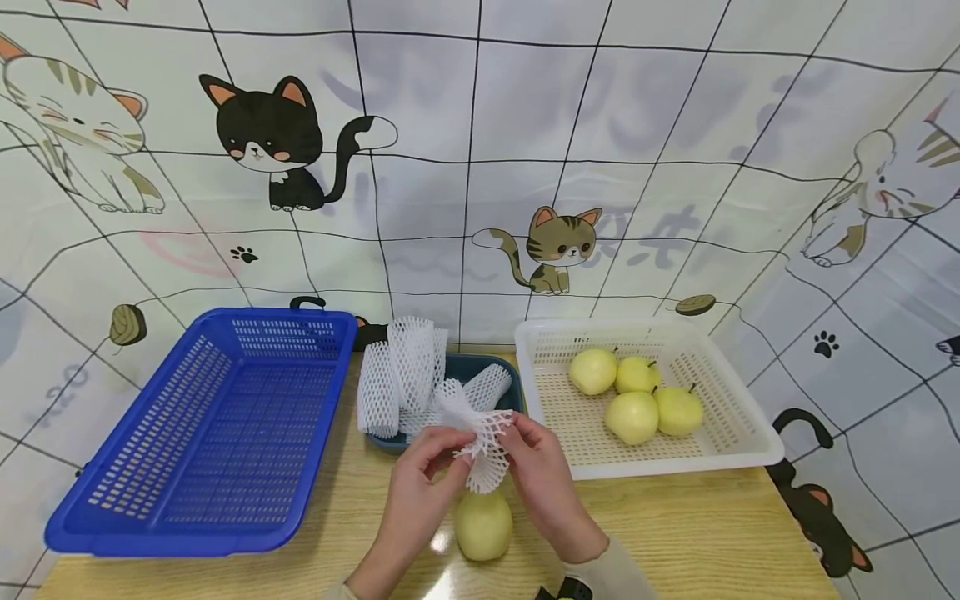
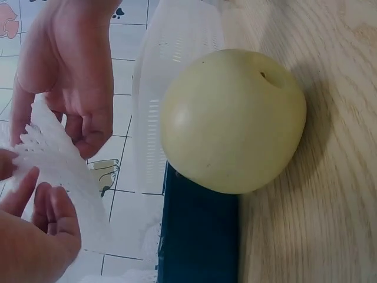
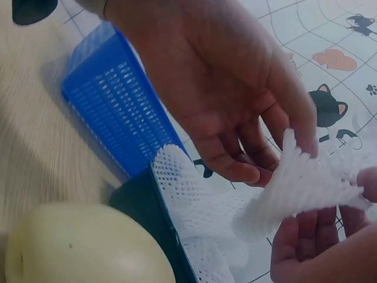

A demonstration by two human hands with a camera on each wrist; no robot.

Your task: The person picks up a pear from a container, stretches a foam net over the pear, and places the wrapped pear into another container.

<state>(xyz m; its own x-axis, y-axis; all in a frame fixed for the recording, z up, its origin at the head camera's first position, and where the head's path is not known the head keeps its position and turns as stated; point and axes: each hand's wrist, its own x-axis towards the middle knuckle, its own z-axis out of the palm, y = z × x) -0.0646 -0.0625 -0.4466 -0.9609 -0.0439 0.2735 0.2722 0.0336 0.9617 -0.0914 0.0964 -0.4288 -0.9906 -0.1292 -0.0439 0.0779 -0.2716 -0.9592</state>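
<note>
A white foam net sleeve hangs between both hands, its open end spread wide above a pale yellow pear standing on the table. My left hand pinches one side of the rim between thumb and fingers. On the opposite side my right hand pinches the rim too. Seen from the right wrist, the sleeve flares out from a narrow closed end. The left wrist view shows the pear close up, apart from the hands.
Behind the hands, a dark teal tray holds several more foam net sleeves. A blue basket stands at the left. Several pears lie in a white basket at the right. A cat-print sheet hangs behind the wooden table.
</note>
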